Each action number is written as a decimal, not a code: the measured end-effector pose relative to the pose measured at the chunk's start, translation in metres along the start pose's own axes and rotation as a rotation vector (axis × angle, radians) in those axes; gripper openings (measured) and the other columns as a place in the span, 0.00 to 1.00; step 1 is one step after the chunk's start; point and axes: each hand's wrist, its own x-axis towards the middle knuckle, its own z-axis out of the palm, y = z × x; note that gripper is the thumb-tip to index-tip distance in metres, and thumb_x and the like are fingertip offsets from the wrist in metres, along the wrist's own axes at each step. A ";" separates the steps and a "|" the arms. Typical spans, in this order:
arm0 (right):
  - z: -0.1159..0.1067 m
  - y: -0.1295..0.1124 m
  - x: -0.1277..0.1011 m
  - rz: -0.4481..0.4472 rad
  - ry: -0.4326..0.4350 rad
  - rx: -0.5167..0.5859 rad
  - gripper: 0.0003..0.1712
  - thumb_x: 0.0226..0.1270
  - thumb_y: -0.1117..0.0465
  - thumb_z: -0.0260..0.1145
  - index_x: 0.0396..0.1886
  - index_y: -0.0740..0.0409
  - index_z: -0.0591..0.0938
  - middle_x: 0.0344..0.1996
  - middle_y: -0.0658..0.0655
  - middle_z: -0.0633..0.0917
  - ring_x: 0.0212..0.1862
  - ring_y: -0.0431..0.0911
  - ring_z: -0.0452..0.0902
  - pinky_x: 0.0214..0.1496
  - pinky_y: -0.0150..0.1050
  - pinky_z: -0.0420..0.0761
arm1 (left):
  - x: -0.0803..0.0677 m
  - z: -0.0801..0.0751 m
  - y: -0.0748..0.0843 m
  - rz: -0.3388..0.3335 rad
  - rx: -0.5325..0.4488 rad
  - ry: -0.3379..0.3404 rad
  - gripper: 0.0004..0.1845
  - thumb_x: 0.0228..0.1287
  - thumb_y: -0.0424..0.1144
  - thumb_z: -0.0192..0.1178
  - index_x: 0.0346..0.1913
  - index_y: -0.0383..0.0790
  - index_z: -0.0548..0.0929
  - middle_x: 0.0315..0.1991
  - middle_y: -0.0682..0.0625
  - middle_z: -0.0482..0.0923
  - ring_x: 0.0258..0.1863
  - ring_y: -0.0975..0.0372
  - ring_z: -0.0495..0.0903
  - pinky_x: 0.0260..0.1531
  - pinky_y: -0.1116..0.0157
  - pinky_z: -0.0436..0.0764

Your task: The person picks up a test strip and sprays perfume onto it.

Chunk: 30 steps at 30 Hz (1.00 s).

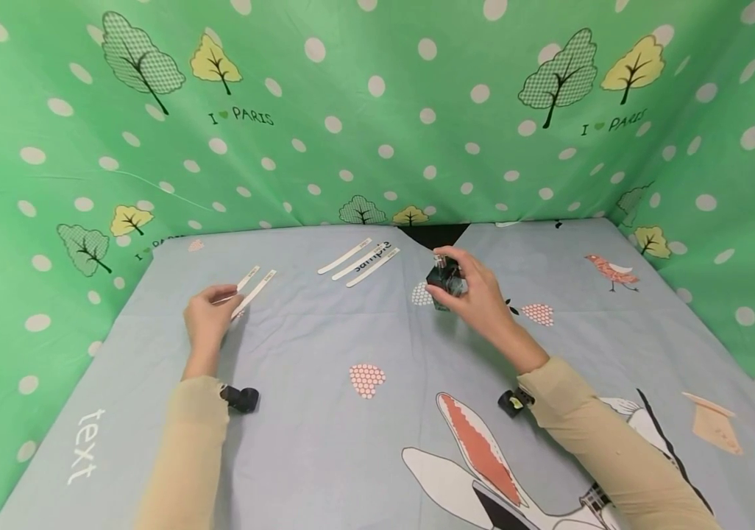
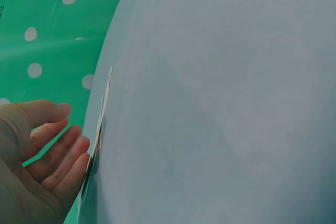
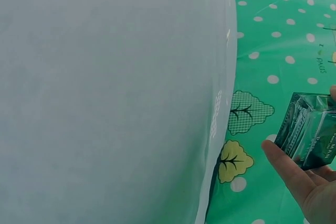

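Here the right hand (image 1: 477,291) grips a small dark glass bottle (image 1: 444,278) between thumb and fingers, holding it at the far middle of the blue-grey tablecloth (image 1: 324,412) — what is inside cannot be told. The left hand (image 1: 207,318) lies with fingers loosely straight, its tips at two white paper strips (image 1: 254,287); three more strips (image 1: 359,261) lie between the hands, well apart from the bottle.

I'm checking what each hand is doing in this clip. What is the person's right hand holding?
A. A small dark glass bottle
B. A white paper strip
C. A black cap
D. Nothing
A: the right hand has its fingers curled round a small dark glass bottle, also seen in the right wrist view, while the left hand is at the white paper strips.
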 end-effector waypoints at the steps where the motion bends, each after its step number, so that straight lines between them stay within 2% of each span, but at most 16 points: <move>1: 0.000 0.000 0.000 0.000 0.001 0.000 0.34 0.60 0.58 0.75 0.65 0.48 0.73 0.58 0.60 0.81 0.48 0.54 0.81 0.44 0.49 0.87 | 0.000 -0.001 -0.001 -0.005 0.004 -0.005 0.18 0.65 0.42 0.66 0.57 0.42 0.85 0.55 0.44 0.85 0.50 0.58 0.85 0.34 0.82 0.73; 5: 0.000 0.000 0.000 -0.001 0.003 -0.002 0.34 0.60 0.58 0.75 0.65 0.48 0.73 0.58 0.60 0.81 0.49 0.54 0.81 0.46 0.50 0.87 | -0.002 -0.007 -0.005 -0.034 0.021 -0.023 0.19 0.67 0.43 0.64 0.58 0.43 0.84 0.56 0.44 0.84 0.51 0.58 0.84 0.35 0.80 0.74; 8: 0.000 0.000 0.000 -0.002 0.003 -0.001 0.34 0.60 0.58 0.75 0.65 0.48 0.73 0.58 0.60 0.81 0.49 0.54 0.81 0.48 0.51 0.86 | -0.003 -0.010 -0.007 -0.048 0.032 -0.027 0.19 0.66 0.43 0.65 0.58 0.42 0.84 0.56 0.43 0.84 0.39 0.69 0.83 0.34 0.80 0.74; 11: 0.000 -0.001 0.000 0.000 0.002 0.000 0.34 0.60 0.58 0.75 0.65 0.48 0.73 0.58 0.60 0.81 0.49 0.55 0.81 0.48 0.51 0.86 | -0.003 -0.012 -0.010 -0.043 0.036 -0.034 0.19 0.65 0.43 0.66 0.57 0.40 0.84 0.54 0.41 0.85 0.27 0.79 0.76 0.30 0.81 0.74; 16: 0.001 -0.001 0.000 0.007 -0.003 0.002 0.34 0.60 0.58 0.75 0.65 0.47 0.72 0.57 0.60 0.81 0.50 0.55 0.80 0.47 0.51 0.87 | -0.002 -0.016 -0.015 -0.047 0.040 -0.066 0.20 0.65 0.43 0.66 0.57 0.37 0.84 0.49 0.40 0.87 0.23 0.79 0.76 0.24 0.80 0.76; 18: 0.001 -0.001 0.000 0.009 -0.005 0.004 0.34 0.60 0.58 0.75 0.65 0.47 0.72 0.58 0.60 0.81 0.51 0.55 0.80 0.47 0.51 0.87 | -0.001 -0.018 -0.017 -0.060 0.040 -0.082 0.21 0.64 0.43 0.66 0.56 0.37 0.84 0.44 0.44 0.88 0.23 0.78 0.76 0.24 0.79 0.77; 22: 0.002 -0.003 0.000 0.011 -0.010 0.005 0.34 0.60 0.58 0.75 0.65 0.47 0.72 0.58 0.60 0.80 0.51 0.55 0.80 0.49 0.51 0.86 | -0.001 -0.021 -0.019 -0.069 0.044 -0.116 0.22 0.61 0.44 0.68 0.56 0.36 0.84 0.30 0.60 0.85 0.23 0.79 0.75 0.24 0.79 0.76; 25: 0.002 -0.003 0.000 0.020 -0.018 0.002 0.34 0.61 0.58 0.75 0.65 0.47 0.72 0.59 0.60 0.80 0.51 0.55 0.80 0.50 0.52 0.85 | 0.000 -0.022 -0.019 -0.057 0.041 -0.151 0.24 0.60 0.43 0.70 0.57 0.35 0.83 0.27 0.66 0.82 0.24 0.80 0.75 0.25 0.79 0.75; 30: 0.002 -0.004 0.000 0.017 -0.011 0.002 0.34 0.61 0.58 0.75 0.65 0.48 0.72 0.59 0.60 0.80 0.51 0.55 0.80 0.49 0.52 0.86 | 0.001 -0.021 -0.020 -0.039 0.093 -0.180 0.23 0.59 0.41 0.71 0.56 0.34 0.83 0.39 0.49 0.88 0.26 0.78 0.74 0.28 0.79 0.74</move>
